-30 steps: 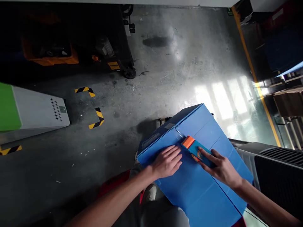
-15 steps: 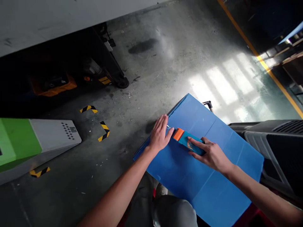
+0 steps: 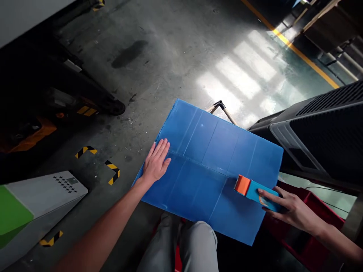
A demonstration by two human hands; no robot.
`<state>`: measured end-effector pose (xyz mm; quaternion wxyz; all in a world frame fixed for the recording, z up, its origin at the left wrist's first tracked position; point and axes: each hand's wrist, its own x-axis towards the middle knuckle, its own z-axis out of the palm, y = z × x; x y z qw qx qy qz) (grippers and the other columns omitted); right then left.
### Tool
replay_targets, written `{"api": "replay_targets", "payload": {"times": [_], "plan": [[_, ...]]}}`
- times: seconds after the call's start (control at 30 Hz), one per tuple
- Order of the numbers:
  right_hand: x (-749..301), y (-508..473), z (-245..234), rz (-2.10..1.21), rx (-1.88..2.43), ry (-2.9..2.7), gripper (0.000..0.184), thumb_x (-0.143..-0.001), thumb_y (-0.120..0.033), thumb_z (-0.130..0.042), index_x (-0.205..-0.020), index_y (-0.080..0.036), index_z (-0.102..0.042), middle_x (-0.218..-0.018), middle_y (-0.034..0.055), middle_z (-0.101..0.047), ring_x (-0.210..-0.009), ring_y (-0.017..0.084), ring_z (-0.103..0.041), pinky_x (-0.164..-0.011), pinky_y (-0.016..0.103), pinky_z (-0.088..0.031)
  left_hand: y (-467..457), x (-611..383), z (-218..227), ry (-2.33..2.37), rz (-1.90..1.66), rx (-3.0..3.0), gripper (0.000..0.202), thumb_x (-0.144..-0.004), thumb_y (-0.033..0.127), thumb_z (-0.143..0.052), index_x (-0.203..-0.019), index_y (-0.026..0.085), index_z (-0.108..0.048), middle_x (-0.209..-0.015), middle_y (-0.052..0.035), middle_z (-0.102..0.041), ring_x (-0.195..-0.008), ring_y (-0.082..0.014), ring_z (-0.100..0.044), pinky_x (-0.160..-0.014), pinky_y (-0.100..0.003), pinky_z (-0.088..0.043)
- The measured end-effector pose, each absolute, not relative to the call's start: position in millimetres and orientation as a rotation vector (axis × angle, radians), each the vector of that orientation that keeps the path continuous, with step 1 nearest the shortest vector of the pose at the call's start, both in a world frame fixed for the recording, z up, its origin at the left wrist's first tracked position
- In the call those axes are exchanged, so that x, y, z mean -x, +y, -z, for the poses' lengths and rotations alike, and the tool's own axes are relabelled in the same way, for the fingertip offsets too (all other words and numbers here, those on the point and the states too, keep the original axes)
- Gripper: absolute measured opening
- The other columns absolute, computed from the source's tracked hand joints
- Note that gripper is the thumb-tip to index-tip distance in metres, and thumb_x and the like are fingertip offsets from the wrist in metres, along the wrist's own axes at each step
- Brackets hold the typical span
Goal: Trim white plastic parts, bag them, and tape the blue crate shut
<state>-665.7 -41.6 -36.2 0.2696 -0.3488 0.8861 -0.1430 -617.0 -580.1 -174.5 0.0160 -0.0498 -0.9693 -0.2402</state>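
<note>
A blue corrugated plastic box lies in front of me, over my knees, with its flaps closed along a middle seam. My left hand rests flat on the box's left end, fingers stretched out. My right hand grips a blue tape dispenser with an orange head. The dispenser's head touches the seam near the box's right end.
Grey concrete floor with yellow-black corner marks. A grey and green ramp-like unit lies at the left. A dark grey vented crate stands at the right, over a red bin. Dark machinery fills the upper left.
My right hand has drawn the tape dispenser along the seam from the left part to the right end. My left hand has slid to the box's left edge and lies flat. The view has tilted.
</note>
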Motion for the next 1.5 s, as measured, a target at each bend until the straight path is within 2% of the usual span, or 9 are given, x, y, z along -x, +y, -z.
{"api": "replay_targets", "payload": {"times": [0.1, 0.23, 0.3, 0.4, 0.47, 0.67, 1.07, 1.27, 1.5], "plan": [[663, -31, 59, 0.47, 0.988, 2.362, 0.053, -0.096, -0.039, -0.062, -0.147, -0.038, -0.051, -0.104, 0.0085, -0.068, -0.094, 0.026, -0.07, -0.073, 0.033, -0.058, -577, 619, 171, -3.057, 0.65, 0.158, 0.063, -0.106, 0.046, -0.021, -0.162, 0.02, -0.013, -0.167, -0.0098, -0.025, -0.155, -0.029, -0.022, -0.127, -0.057, -0.021], [661, -28, 71, 0.569, 1.017, 2.41, 0.052, -0.095, -0.036, -0.064, -0.146, -0.037, -0.054, -0.097, 0.0074, -0.061, -0.082, 0.022, -0.064, -0.066, 0.031, -0.053, -509, 618, 160, -3.11, 0.55, 0.228, 0.076, -0.104, 0.049, -0.026, -0.16, 0.008, 0.005, -0.167, -0.0205, -0.008, -0.155, -0.0375, -0.009, -0.123, -0.065, -0.021], [660, -29, 71, 0.608, 1.03, 2.431, 0.051, -0.096, -0.036, -0.063, -0.146, -0.035, -0.055, -0.097, 0.0073, -0.058, -0.078, 0.02, -0.06, -0.064, 0.029, -0.05, -446, 614, 155, -3.139, 0.556, 0.432, 0.091, -0.099, 0.061, -0.036, -0.16, 0.004, -0.001, -0.166, -0.0224, -0.016, -0.155, -0.0366, -0.014, -0.124, -0.056, -0.026], [662, -35, 72, 0.625, 1.05, 2.455, 0.048, -0.097, -0.037, -0.06, -0.145, -0.033, -0.056, -0.093, 0.0064, -0.054, -0.073, 0.018, -0.056, -0.063, 0.028, -0.048, -358, 608, 152, -3.137, 0.575, 0.644, 0.099, -0.094, 0.069, -0.038, -0.157, -0.003, -0.015, -0.165, -0.0244, -0.016, -0.156, -0.0351, -0.01, -0.127, -0.048, -0.021], [664, -41, 72, 0.606, 1.06, 2.462, 0.048, -0.097, -0.04, -0.06, -0.144, -0.032, -0.057, -0.088, 0.0049, -0.052, -0.07, 0.017, -0.053, -0.063, 0.028, -0.046, -327, 609, 154, -3.142, 0.584, 0.685, 0.095, -0.096, 0.066, -0.037, -0.155, -0.007, -0.018, -0.165, -0.0263, -0.014, -0.156, -0.0346, -0.007, -0.129, -0.046, -0.017], [675, -53, 64, 0.521, 1.048, 2.394, 0.054, -0.095, -0.051, -0.06, -0.146, -0.032, -0.055, -0.089, 0.0043, -0.052, -0.067, 0.016, -0.051, -0.064, 0.028, -0.048, -330, 613, 160, -3.152, 0.638, 0.707, 0.089, -0.098, 0.061, -0.036, -0.155, -0.006, -0.021, -0.165, -0.0265, -0.012, -0.156, -0.0344, -0.005, -0.129, -0.048, -0.015], [694, -68, 52, 0.49, 1.011, 2.264, 0.061, -0.092, -0.048, -0.063, -0.15, -0.033, -0.05, -0.093, 0.0057, -0.057, -0.066, 0.016, -0.059, -0.062, 0.027, -0.048, -327, 619, 162, -3.246, 0.57, 0.702, 0.094, -0.093, 0.06, -0.046, -0.156, -0.005, -0.017, -0.164, -0.028, -0.017, -0.155, -0.0366, -0.01, -0.127, -0.053, -0.019], [688, 59, 39, 0.455, 0.999, 2.142, 0.058, -0.097, -0.049, -0.056, -0.152, -0.035, -0.044, -0.097, 0.0073, -0.059, -0.07, 0.019, -0.063, -0.064, 0.029, -0.05, -322, 625, 166, -3.288, 0.533, 0.663, 0.091, -0.094, 0.056, -0.048, -0.156, -0.003, -0.017, -0.164, -0.029, -0.018, -0.155, -0.0371, -0.01, -0.125, -0.056, -0.02], [660, 197, 81, 0.341, 1.016, 2.287, 0.045, -0.097, -0.033, -0.057, -0.142, -0.03, -0.06, -0.095, 0.011, -0.062, -0.068, 0.02, -0.065, -0.061, 0.03, -0.049, -321, 631, 164, -3.324, 0.441, 0.625, 0.091, -0.094, 0.055, -0.049, -0.157, 0.0, -0.012, -0.165, -0.0284, -0.016, -0.155, -0.038, -0.009, -0.124, -0.06, -0.022]]}}
